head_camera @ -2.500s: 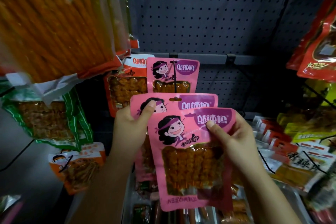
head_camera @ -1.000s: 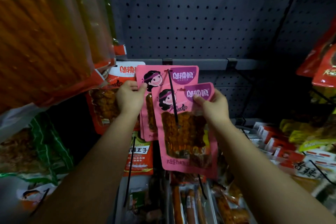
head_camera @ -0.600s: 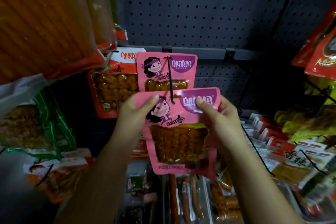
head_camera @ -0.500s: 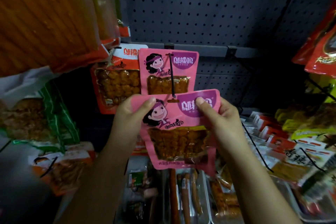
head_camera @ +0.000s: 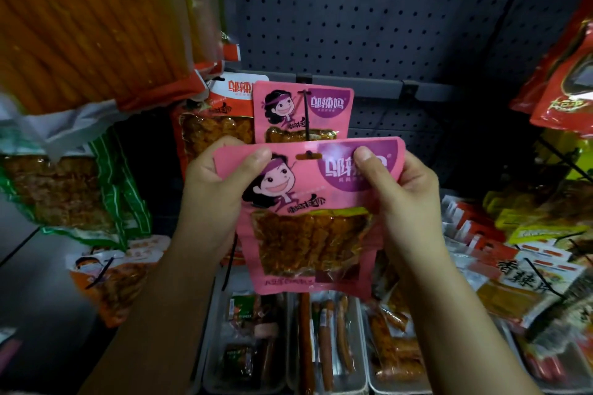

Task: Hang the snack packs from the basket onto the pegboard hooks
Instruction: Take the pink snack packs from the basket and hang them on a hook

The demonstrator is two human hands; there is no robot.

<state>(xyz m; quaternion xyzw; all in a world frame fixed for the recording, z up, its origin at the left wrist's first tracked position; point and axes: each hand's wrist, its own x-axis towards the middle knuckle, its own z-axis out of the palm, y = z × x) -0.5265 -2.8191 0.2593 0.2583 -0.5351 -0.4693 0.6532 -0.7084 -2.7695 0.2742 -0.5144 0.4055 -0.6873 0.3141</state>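
Note:
I hold a pink snack pack point(head_camera: 308, 218) with a cartoon face upright in front of the pegboard point(head_camera: 369, 16). My left hand point(head_camera: 215, 192) pinches its top left corner and my right hand point(head_camera: 404, 192) pinches its top right corner. The tip of a black hook point(head_camera: 306, 119) sits in the pack's hang slot. Behind it, another pink pack point(head_camera: 301, 112) hangs on the same hook. The basket is out of view.
Orange stick packs point(head_camera: 96, 19) hang large at upper left, an orange-red pack point(head_camera: 205, 125) beside the pink ones, green packs point(head_camera: 70, 189) lower left. Red packs point(head_camera: 564, 74) hang at right. Trays of sausages point(head_camera: 324, 346) lie below.
A second pink pack went onto the hook. Both hands now hold the remaining pack by its top corners, and its hang slot has come up to the hook tip.

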